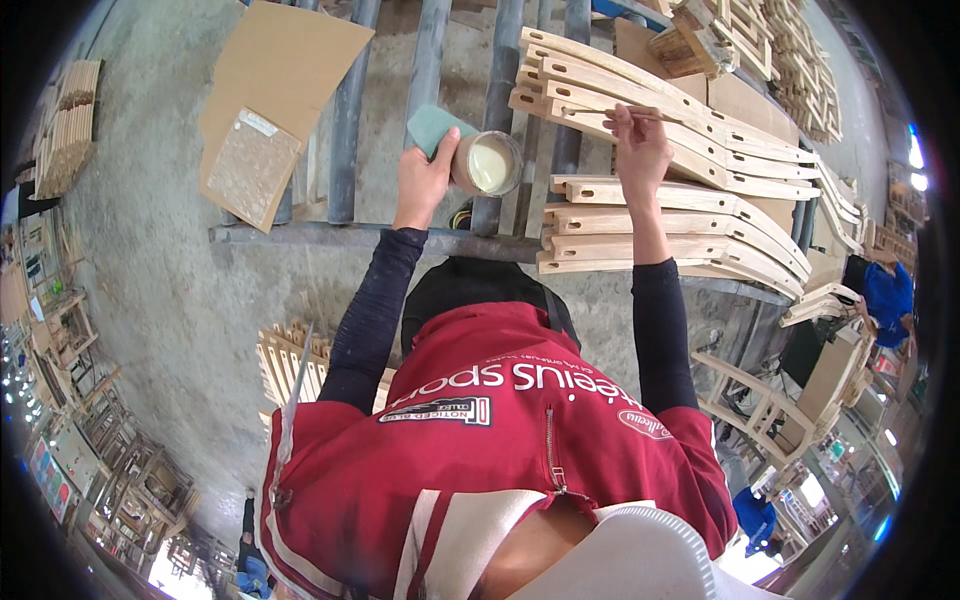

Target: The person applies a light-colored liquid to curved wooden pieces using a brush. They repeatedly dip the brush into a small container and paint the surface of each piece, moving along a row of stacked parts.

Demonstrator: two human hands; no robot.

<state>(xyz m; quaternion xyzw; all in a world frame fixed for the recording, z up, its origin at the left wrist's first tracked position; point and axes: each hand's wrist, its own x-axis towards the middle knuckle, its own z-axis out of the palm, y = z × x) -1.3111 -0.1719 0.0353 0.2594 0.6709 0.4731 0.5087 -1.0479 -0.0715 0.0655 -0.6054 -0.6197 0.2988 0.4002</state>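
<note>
My left hand [425, 185] is closed around a clear cup [510, 165] of creamy pale liquid. A flat green pad [430, 128] is pinched under the thumb of the same hand, beside the cup. In my right hand [642, 155] is a thin brown stick [662, 118], held between the fingers; I cannot make out whether its tip has bristles. That hand is over an upper group of bent, slotted wooden posts [690, 155], with the stick's left end at or just above one post's slotted end. A second group of similar posts [640, 222] lies nearer to me.
The posts lie across a frame of grey rollers [425, 60]. Brown cardboard [285, 60] and a speckled board [250, 165] lie on its left part. A wooden block [690, 45] stands beyond the posts. People in blue [885, 300] and wooden frames [750, 400] are at right.
</note>
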